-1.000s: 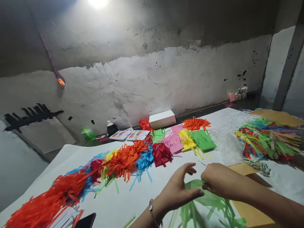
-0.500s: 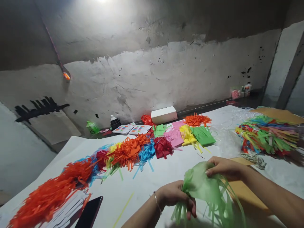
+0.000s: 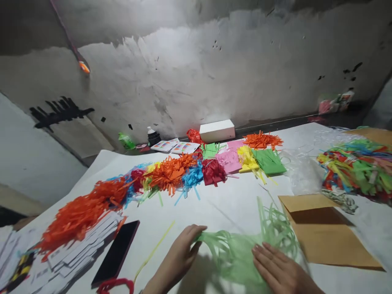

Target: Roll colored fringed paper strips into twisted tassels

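A light green sheet of fringed tissue paper (image 3: 241, 249) lies spread on the white table covering, with loose strips at its left and upper right. At its left end, my left hand (image 3: 180, 253) has the strips between thumb and fingers. My right hand (image 3: 275, 265) rests flat on the sheet's right part, fingers stretched out together. Just to the right is a folded brown paper envelope (image 3: 333, 241). A thin yellow strip (image 3: 154, 249) lies left of my left hand.
Coloured fringed paper bundles (image 3: 171, 173) run across the table. A black phone (image 3: 116, 253) and stacked white slips (image 3: 82, 249) lie at left. Farther back stands a white box (image 3: 217, 130). Clear plastic (image 3: 301, 171) and a mixed streamer pile (image 3: 358, 167) are at right.
The green tissue paper, bunched up in both hands before, is now spread on the table. My right hand has come down flat onto it, uncovering the brown envelope. The view has tilted downward.
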Demonstrator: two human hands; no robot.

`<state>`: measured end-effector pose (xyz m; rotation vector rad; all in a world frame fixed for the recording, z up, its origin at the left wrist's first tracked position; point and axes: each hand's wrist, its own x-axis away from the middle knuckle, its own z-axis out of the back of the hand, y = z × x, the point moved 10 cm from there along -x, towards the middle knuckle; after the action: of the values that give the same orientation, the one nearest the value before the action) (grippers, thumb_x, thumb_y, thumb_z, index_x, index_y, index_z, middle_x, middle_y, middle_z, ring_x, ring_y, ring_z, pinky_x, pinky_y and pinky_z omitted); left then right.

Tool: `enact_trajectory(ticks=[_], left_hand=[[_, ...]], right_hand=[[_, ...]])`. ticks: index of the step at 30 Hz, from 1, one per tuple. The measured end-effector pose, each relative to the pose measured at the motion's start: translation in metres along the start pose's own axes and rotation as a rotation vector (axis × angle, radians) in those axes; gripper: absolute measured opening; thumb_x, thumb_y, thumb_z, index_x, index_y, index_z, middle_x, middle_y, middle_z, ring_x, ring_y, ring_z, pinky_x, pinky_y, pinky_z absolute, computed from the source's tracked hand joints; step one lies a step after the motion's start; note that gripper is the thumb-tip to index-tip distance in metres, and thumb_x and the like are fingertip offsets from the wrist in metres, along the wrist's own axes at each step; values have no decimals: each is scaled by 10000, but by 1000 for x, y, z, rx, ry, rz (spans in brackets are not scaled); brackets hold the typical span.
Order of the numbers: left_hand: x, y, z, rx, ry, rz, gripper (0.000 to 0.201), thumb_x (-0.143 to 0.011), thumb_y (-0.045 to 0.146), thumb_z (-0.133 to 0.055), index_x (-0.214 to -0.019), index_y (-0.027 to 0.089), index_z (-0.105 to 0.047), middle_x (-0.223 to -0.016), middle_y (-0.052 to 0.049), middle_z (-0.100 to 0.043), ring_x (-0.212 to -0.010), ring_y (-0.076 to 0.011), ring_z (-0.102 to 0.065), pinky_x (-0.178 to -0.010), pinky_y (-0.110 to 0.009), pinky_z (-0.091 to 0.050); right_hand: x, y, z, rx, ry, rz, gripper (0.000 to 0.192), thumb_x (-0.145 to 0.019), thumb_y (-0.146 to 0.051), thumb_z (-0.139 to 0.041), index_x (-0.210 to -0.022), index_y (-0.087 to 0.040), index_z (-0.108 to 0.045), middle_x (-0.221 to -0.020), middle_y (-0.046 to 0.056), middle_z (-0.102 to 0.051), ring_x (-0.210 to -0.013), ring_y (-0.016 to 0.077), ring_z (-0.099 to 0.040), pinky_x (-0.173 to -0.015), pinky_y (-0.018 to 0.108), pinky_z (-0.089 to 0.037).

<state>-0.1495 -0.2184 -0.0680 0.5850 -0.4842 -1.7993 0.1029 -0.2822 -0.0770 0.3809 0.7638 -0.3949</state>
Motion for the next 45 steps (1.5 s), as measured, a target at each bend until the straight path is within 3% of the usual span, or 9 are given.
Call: enact_trajectory(ticks=[4, 8, 11, 16, 21, 25, 30, 37, 45], left_hand=[[59, 2, -29, -323, 167, -145, 701, -778, 52, -534, -1451, 242, -482, -1504, -142, -509, -1422, -323, -451, -1174, -580, -352], [78, 72, -94, -473, 332, -605, 354, -920, 179, -609, -1263, 264, -640, -1267, -28, -698, -1358, -224, -508, -1277, -465, -108], [56, 90, -116, -386, 361, -561, 190, -1018, 224, -510, -1052, 208, -696, -1028, -2, -757, -1106, -166, -646, -1275, -425, -98], [38, 91, -118, -280, 347, -472, 322, -1052, 199, -400, -882, 202, -674, -881, 3, -735, -831, -140, -647, -1077, -357, -339], [54, 84, -119, -268, 493, -426, 331, -1048, 220, -406, -905, 216, -704, -899, -16, -768, -820, -169, -655, -982, -374, -367], [59, 77, -134, -301, 388, -310, 242, -1025, 237, -477, -1024, 237, -719, -1037, -35, -795, -948, -202, -700, -1034, -391, -362], [65, 81, -134, -351, 338, -259, 184, -995, 234, -557, -1073, 263, -721, -1079, -30, -800, -978, -198, -723, -1046, -363, -390], [69, 73, -125, -198, 274, -273, 237, -1021, 195, -438, -1058, 251, -665, -975, -28, -801, -837, -172, -718, -1007, -366, -435], [47, 49, -114, -158, 261, 28, 215, -954, 115, -428, -873, 234, -589, -737, -2, -661, -705, -205, -621, -865, -404, -389]], right_hand=[[14, -31, -39, -18, -84, -34, 435, -999, -33, -320, -1078, -125, -738, -1143, 89, -764, -1097, 213, -711, -1092, 354, -487], [17, -37, -40, -34, -118, -11, 438, -1008, -54, -308, -1126, -132, -723, -1177, 67, -756, -1118, 199, -702, -1183, 364, -367], [16, -40, -33, -32, -163, 51, 411, -992, -82, -334, -1101, -135, -726, -1173, 82, -755, -1111, 242, -704, -1257, 498, -162], [32, -10, -23, 74, -307, -96, 246, -879, -319, -595, -1028, -166, -718, -1361, 197, -634, -1223, 403, -604, -1200, 679, -74], [94, 35, 17, 168, -267, -326, 527, -879, -678, -586, -1041, -195, -721, -1386, 218, -597, -1240, 426, -553, -1186, 660, -142], [105, 47, 47, 183, -147, -509, 241, -948, -410, -602, -1013, -208, -717, -1250, 182, -678, -1160, 364, -619, -1141, 573, -338], [28, -29, 4, -21, -218, -20, 345, -1005, -157, -416, -1175, -225, -708, -1221, 22, -736, -1165, 224, -661, -1074, 386, -476], [23, -10, -1, -147, -225, -120, 296, -1004, -122, -413, -1046, -153, -704, -1039, 70, -778, -1045, 217, -714, -1037, 375, -510], [29, 32, -44, -304, -233, -626, 206, -1061, -210, -425, -971, -222, -609, -791, 4, -665, -716, 188, -632, -719, 346, -463]])
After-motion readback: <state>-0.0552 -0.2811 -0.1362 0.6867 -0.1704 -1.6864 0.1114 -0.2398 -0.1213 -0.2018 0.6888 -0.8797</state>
